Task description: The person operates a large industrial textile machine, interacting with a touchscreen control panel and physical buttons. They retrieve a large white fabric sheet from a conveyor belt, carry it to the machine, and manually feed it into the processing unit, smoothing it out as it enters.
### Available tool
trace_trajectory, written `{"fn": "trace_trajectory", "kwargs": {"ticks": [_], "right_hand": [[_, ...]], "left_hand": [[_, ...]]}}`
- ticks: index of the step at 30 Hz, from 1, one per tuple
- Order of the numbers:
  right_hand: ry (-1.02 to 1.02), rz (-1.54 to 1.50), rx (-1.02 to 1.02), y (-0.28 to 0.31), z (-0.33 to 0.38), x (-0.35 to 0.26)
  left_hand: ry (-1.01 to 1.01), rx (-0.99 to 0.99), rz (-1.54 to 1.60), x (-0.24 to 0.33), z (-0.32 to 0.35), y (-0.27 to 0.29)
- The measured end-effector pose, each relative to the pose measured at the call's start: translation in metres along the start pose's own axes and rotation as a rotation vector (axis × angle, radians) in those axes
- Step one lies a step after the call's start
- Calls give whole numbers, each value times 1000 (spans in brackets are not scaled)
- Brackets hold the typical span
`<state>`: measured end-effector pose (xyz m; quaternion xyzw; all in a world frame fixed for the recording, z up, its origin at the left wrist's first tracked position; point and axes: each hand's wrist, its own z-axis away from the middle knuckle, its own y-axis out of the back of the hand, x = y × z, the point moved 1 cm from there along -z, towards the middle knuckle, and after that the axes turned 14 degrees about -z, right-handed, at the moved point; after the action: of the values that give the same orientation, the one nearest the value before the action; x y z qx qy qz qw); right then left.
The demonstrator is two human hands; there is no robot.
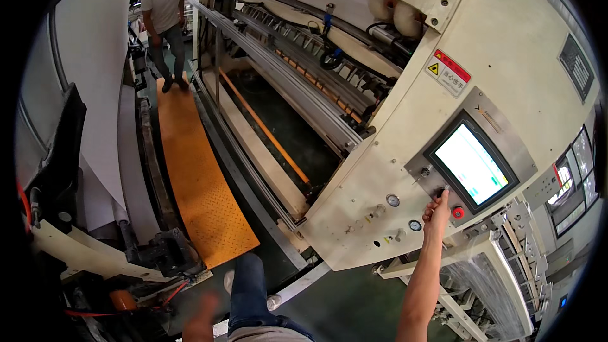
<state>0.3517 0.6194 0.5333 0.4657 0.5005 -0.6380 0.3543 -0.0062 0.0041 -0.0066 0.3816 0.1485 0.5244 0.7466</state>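
Observation:
My right hand [437, 209] reaches out to a cream machine cabinet [354, 215]. Its fingers are closed around a small dark control knob [441, 192] just below a lit touchscreen [472, 163]; the fingers cover most of the knob. A red push button [458, 213] sits close by on its right, and another small switch [425, 171] is up and to the left. Low down, my left hand [206, 307] hangs beside my leg, touching nothing that I can see. Motion smears its fingers.
A yellow walkway plate [196, 177] runs between the machine and a large white roll [101, 76]. On its far end stands another person [166, 12]. Pressure gauges [392, 200] dot the cabinet. A wrapped frame [487, 278] stands at the right.

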Motion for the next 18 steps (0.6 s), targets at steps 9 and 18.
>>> {"fn": "trace_trajectory", "kwargs": {"ticks": [9,18], "right_hand": [[9,-5,10,0,2,-7],[-6,18,67,10,-26,7]], "left_hand": [[-41,-170,-98,-71,116,-24],[-256,218,193,59,99,124]]}}
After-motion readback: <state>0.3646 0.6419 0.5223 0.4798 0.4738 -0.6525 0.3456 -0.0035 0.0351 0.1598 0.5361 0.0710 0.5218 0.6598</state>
